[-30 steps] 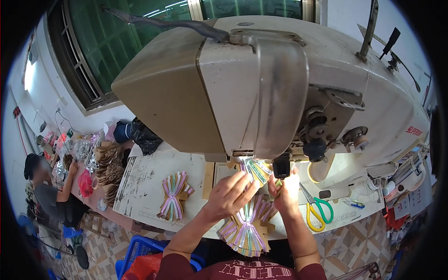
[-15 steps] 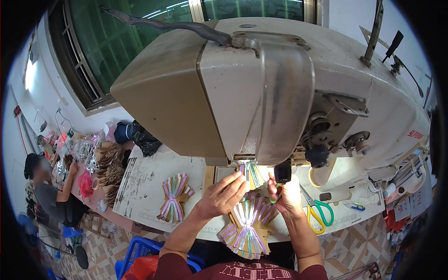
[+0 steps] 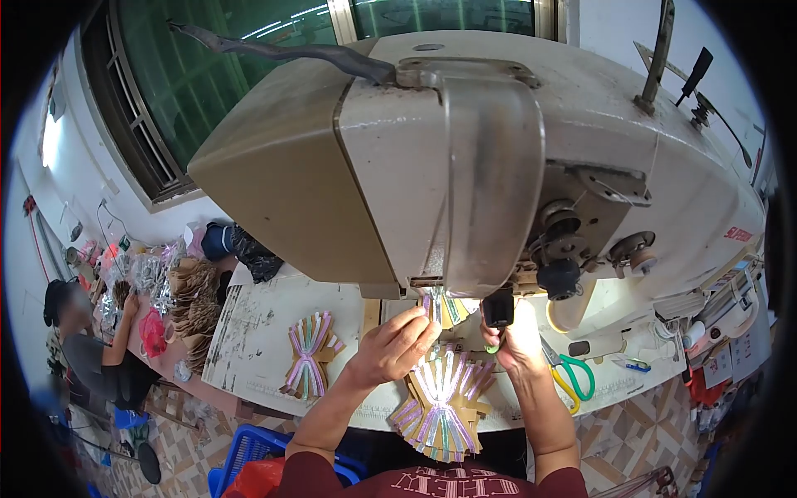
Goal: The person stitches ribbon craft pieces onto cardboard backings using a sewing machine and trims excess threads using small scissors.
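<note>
My left hand (image 3: 397, 344) is closed, its fingertips pinching the shiny ribbon strips (image 3: 452, 311) under the head of the sewing machine (image 3: 407, 191). Close to the machine's needle area, my right hand (image 3: 520, 339) is closed around a small green tool (image 3: 491, 349), mostly hidden by the fingers. A stack of bow-shaped brown pieces (image 3: 440, 411) with purple and green shiny strips lies below and between my wrists. Another such bow-shaped piece (image 3: 311, 355) rests on the table to the left. Scissors (image 3: 574, 378) with green and yellow handles lie beside my right wrist.
The white sewing table (image 3: 257, 336) has a blue basket (image 3: 249, 448) below its front edge. On the right lies a small blue tool (image 3: 637, 365). At far left a person (image 3: 91, 357) sits by a pink table (image 3: 195, 394) heaped with brown pieces (image 3: 193, 303).
The view has shifted slightly. My right hand has moved a little upward toward the machine, and less of the green tool shows. My left hand stays at the strips.
</note>
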`<state>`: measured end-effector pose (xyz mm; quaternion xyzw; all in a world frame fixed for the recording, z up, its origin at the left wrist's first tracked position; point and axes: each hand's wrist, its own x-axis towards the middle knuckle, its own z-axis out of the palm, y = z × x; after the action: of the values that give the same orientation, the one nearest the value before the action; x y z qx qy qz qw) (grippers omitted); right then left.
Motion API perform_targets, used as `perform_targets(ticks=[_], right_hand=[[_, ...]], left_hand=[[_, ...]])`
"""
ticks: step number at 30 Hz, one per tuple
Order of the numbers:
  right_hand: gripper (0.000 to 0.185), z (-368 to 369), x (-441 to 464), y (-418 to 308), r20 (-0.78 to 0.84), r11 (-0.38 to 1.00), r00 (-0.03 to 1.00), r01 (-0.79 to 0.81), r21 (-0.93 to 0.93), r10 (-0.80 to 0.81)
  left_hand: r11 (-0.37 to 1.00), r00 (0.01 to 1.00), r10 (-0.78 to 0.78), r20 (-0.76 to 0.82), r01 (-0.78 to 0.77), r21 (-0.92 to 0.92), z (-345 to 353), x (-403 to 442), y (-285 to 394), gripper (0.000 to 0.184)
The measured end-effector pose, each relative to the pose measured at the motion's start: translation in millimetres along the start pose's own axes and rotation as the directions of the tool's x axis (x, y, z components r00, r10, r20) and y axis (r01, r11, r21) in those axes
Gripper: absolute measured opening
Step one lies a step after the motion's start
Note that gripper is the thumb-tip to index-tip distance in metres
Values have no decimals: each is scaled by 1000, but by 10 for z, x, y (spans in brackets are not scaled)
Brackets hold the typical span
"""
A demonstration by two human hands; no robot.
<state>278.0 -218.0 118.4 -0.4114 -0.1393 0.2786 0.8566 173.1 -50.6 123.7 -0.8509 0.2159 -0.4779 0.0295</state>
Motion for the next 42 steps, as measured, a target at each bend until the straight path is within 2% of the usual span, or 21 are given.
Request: perform_targets(ticks=[2, 8, 14, 17, 18, 21, 22, 24, 25, 26, 27, 28, 30, 31, 33, 35, 36, 37, 38, 39, 42], right_hand=[[11, -47, 28, 19, 45, 999, 999, 1, 32, -2], [12, 24, 65, -27, 1, 998, 1000, 29, 54, -29], [11, 15, 142, 11, -86, 991, 993, 95, 95, -87], [11, 68, 204, -53, -200, 998, 980, 30, 62, -17], [12, 41, 245, -16, -213, 991, 976, 66, 120, -39], [15, -25, 370, 76, -250, 967, 966, 127, 222, -70], [15, -3, 373, 54, -258, 970, 964, 117, 213, -60], [15, 2, 371, 47, -229, 973, 972, 105, 207, -57], [14, -11, 369, 60, -190, 972, 980, 104, 209, -64], [13, -29, 373, 77, -149, 972, 986, 101, 210, -70], [5, -115, 416, 118, -35, 967, 996, 93, 239, -87], [7, -254, 491, 178, 80, 961, 991, 79, 266, -104], [16, -281, 485, 205, 143, 959, 984, 65, 277, -108], [17, -209, 425, 178, 91, 962, 991, 69, 262, -96], [18, -147, 381, 148, 30, 965, 997, 60, 257, -70], [19, -246, 356, 137, 19, 995, 999, 27, 95, -29], [19, -309, 327, 135, 13, 1000, 1000, 9, 15, -9], [19, -352, 274, 135, -23, 997, 1000, -11, 75, 13], [16, -368, 218, 83, -19, 998, 998, -67, 17, 68], [13, -302, 146, 44, -73, 997, 996, -61, -50, 58], [15, -203, -90, 11, -126, 979, 991, -67, -191, 43]], left_hand=[[1000, 1000, 8, 4, -8, 6, 11, 17, -27, 25], [999, 1000, 4, -7, -4, -45, 48, 15, -92, 26], [1000, 1000, 2, -1, -2, 3, 79, 82, -144, 25], [999, 1000, 14, 19, -15, 32, 105, 67, -204, 27], [999, 999, 17, 28, -18, 37, 118, 53, -219, 28], [976, 978, -180, -107, 164, -140, 173, 17, -186, 19], [866, 905, -409, -120, 343, -363, 193, 4, -151, 16], [423, 634, -773, 20, 539, -728, 230, -36, -81, 10], [139, 524, -802, 288, 632, -762, 318, -202, -187, 20], [-3, 448, -823, 349, 611, -791, 401, -151, -257, 25], [-232, 330, -812, 481, 574, -785, 523, -164, -348, 28], [-447, 219, -763, 608, 500, -741, 619, -156, -427, 31], [-608, 171, -711, 682, 338, -719, 721, 72, -553, 34], [-676, 155, -680, 717, 247, -695, 755, 155, -602, 35], [-621, 204, -737, 645, 172, -765, 833, 174, -688, 30], [-598, 282, -753, 595, 87, -797, 874, 47, -791, 26], [-552, 227, -800, 555, 84, -830, 804, 81, -768, 25], [-503, 170, -843, 510, 86, -860, 684, 151, -721, 25], [-450, 110, -882, 458, 93, -888, 595, 165, -703, 25], [-347, 107, -933, 344, -14, -938, 635, -42, -755, 19], [-248, 191, -944, 268, 122, -961, 262, -394, -766, 14]])
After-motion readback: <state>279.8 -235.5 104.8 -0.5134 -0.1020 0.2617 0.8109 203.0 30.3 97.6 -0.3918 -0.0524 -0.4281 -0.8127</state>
